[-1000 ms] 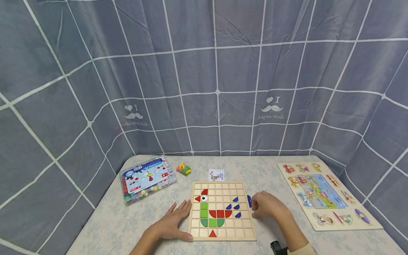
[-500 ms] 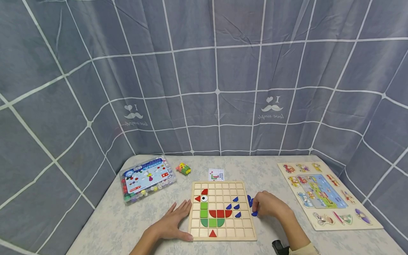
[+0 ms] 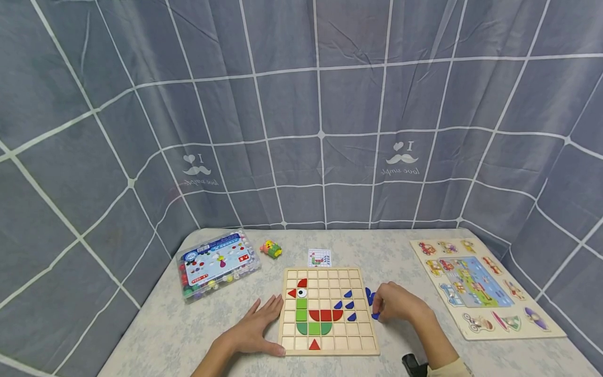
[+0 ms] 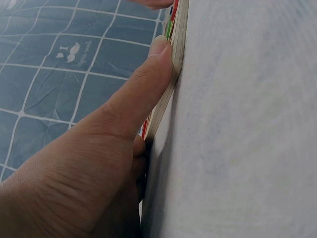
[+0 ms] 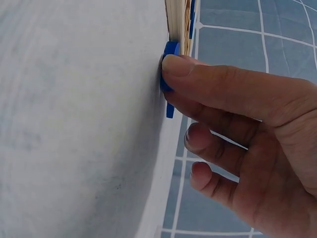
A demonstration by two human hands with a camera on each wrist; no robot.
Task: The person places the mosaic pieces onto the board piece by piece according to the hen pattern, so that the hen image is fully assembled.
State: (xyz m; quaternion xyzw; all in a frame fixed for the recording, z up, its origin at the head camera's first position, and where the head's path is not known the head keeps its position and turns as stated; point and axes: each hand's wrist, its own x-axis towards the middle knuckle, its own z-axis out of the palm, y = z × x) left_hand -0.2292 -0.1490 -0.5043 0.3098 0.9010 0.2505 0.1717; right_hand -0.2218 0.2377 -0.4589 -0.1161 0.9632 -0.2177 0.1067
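Observation:
A wooden grid board [image 3: 340, 343] lies in the head view with red, green and blue tiles set out as a bird, its white eye tile [image 3: 302, 293] near the top left. My left hand [image 3: 254, 327] rests at the board's left side, fingers spread, thumb against the near corner. To the right of the board, my right hand [image 3: 398, 302] pinches a blue rounded tile [image 5: 171, 49] between thumb and index finger, low at the table and close to the board's edge. More blue tiles [image 3: 369, 294] lie beside those fingertips, partly hidden by the hand.
Behind the board lies a small picture card [image 3: 320, 258] showing a similar bird. A clear bead box [image 3: 219, 264] and a small colourful toy [image 3: 271, 250] are at the back left. A wooden picture puzzle [image 3: 480, 290] lies at the right. Grey curtains surround the table.
My right hand has shifted slightly right and away from the board's edge, uncovering more blue tiles, then stayed nearly still. The left hand and board have not moved.

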